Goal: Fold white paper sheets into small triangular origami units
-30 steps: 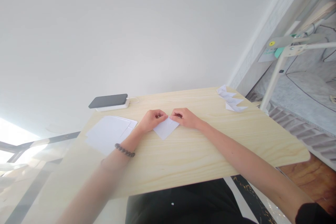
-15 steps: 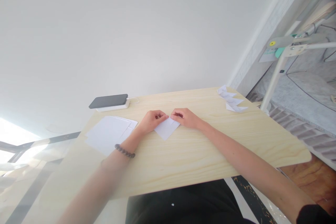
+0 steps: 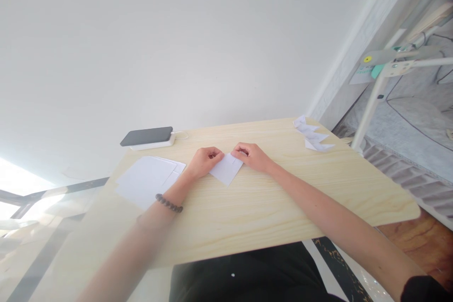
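Note:
A small white sheet of paper (image 3: 227, 172), partly folded, lies on the light wood table with one corner pointing at me. My left hand (image 3: 206, 160) pinches its upper left edge between thumb and fingers. On the upper right edge, my right hand (image 3: 250, 155) is closed in the same way, thumb and forefinger on the paper. A short crease or flap edge shows near the right fingertips. The far side of the paper is partly hidden behind the fingers.
Loose white paper sheets (image 3: 145, 177) lie at the table's left. Behind them a dark phone (image 3: 146, 136) rests on a white block with a cable. Several folded paper pieces (image 3: 314, 139) stand at the far right of the table (image 3: 283, 217). A wall (image 3: 212, 56) borders the back.
The paper has shifted slightly to the right and away from me. My right hand has moved a little up along its edge, and the fingertips of both hands are slightly farther apart.

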The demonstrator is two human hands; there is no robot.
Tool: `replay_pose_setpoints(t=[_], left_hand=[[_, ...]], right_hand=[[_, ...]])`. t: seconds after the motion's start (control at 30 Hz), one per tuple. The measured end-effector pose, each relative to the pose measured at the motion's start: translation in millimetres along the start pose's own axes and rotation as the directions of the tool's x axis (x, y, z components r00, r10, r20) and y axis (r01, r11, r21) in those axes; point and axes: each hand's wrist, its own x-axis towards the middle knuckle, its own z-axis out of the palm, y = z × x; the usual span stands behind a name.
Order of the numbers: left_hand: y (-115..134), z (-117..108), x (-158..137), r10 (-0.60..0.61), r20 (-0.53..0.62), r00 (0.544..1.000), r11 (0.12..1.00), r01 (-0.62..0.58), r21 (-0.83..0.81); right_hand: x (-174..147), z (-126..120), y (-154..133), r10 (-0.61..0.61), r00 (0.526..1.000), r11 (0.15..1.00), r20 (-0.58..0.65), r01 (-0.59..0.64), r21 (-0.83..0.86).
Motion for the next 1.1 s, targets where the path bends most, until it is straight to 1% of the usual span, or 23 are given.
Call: replay_pose_setpoints(t=[0.4,0.63,0.83,0.97,1.1], left_hand=[[-2.2,-2.3,-0.3,-0.003,0.045,0.999,0.996,0.007,-0.091],[-2.8,-1.6,0.0,0.000,0.018,1.000,0.998,0.001,-0.058],[-3.5,-3.1,0.1,-0.014,0.012,1.000,0.994,0.015,-0.108],[-6.7,-4.2,1.2,-0.033,-0.004,0.999,0.989,0.032,-0.145],[-7.6,-4.5,2.1,-0.069,-0.002,0.998,0.986,0.068,-0.150]], right_hand=[[1.9,-0.6,4.3,0.027,0.998,0.999,-0.050,-0.026,0.026],[1.9,-1.4,5.2,0.032,0.998,0.999,-0.055,-0.031,0.029],[1.0,-0.8,4.4,0.037,0.999,0.998,-0.022,-0.036,0.042],[0.8,0.1,5.2,0.055,0.998,0.996,-0.032,-0.053,0.067],[0.8,-0.8,5.2,0.052,0.998,0.997,-0.037,-0.049,0.058]])
